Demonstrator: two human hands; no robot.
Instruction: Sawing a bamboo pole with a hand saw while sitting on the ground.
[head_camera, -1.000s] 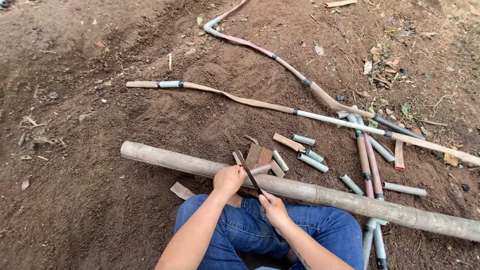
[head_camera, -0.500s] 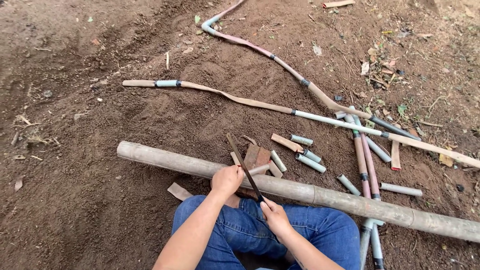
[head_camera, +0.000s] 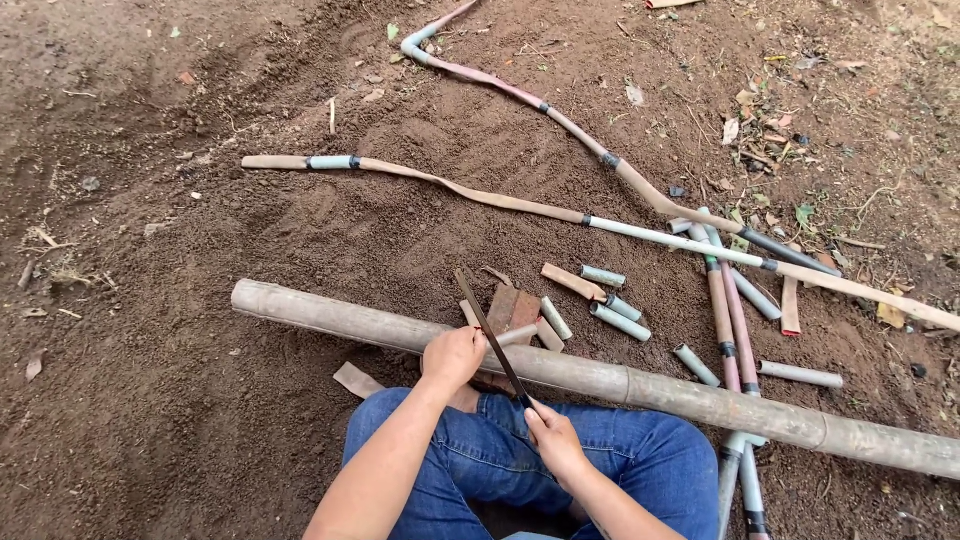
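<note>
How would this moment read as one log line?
left hand: on short piece atop pole | right hand: grips blade | ground: cut tubes

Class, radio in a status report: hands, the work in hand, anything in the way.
Left hand gripping bamboo pole. Right hand holding dark blade across it. Short cut pieces lie just beyond the pole.

Single head-worn view, angled steeply down over lap onto dirt ground (head_camera: 200, 420), close range; long bamboo pole (head_camera: 620, 385) crossing frame.
</note>
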